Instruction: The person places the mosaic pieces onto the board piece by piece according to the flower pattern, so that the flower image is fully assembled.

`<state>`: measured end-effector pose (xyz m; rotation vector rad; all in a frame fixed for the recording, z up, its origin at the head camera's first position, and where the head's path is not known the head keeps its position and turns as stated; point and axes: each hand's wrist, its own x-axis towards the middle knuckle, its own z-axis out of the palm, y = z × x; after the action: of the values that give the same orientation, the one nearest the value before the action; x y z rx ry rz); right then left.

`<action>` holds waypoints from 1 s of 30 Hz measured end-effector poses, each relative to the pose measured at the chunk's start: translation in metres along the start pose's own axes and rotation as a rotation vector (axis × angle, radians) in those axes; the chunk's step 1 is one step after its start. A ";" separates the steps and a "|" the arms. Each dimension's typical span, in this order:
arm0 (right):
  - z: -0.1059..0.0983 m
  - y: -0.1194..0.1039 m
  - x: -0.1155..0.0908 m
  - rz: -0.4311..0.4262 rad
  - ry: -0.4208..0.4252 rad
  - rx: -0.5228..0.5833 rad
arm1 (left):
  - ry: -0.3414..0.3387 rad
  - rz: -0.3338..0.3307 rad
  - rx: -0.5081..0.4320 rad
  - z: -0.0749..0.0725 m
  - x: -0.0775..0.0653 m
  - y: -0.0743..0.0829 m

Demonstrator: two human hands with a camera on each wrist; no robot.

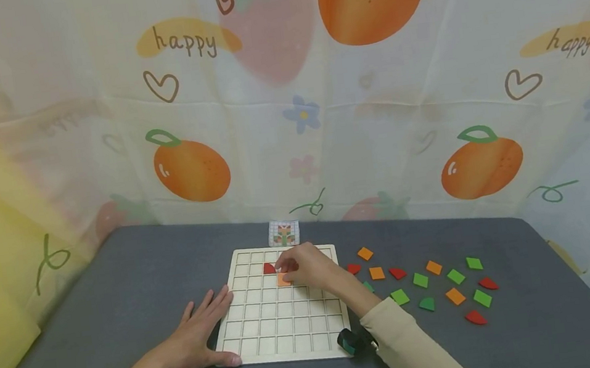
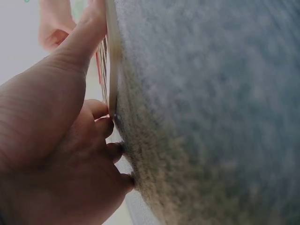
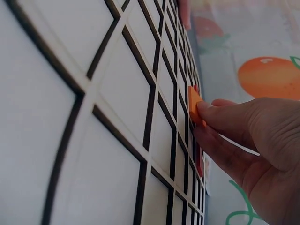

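Observation:
A white grid board (image 1: 273, 328) lies on the dark grey table. My right hand (image 1: 308, 267) is over its upper part and pinches an orange square tile (image 3: 192, 104) between thumb and fingers, right at the grid. Just beyond that tile, a red curved-edged piece (image 1: 269, 268) sits in a cell of an upper row; more red shows past the fingers in the right wrist view. My left hand (image 1: 195, 340) rests at the board's left side with fingers spread, fingertips along the edge and thumb at the near left corner.
A small card (image 1: 283, 234) with a coloured grid pattern lies behind the board. To the right are scattered loose orange squares (image 1: 376, 273), green squares (image 1: 421, 280), red pieces (image 1: 475, 317) and dark green pieces (image 1: 427, 304). A fruit-printed cloth (image 1: 261, 138) hangs behind the table.

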<state>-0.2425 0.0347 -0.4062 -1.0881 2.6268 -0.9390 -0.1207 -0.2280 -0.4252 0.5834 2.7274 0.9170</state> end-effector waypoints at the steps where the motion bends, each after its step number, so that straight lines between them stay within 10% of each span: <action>1: 0.000 0.000 0.000 0.000 0.000 0.003 | 0.002 0.002 0.004 0.000 0.000 0.000; 30: -0.027 0.018 -0.019 -0.018 0.033 -0.064 | -0.003 0.008 -0.006 0.000 0.000 0.001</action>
<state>-0.2485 0.0707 -0.3974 -1.1216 2.6950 -0.8900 -0.1202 -0.2276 -0.4247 0.5941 2.7209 0.9255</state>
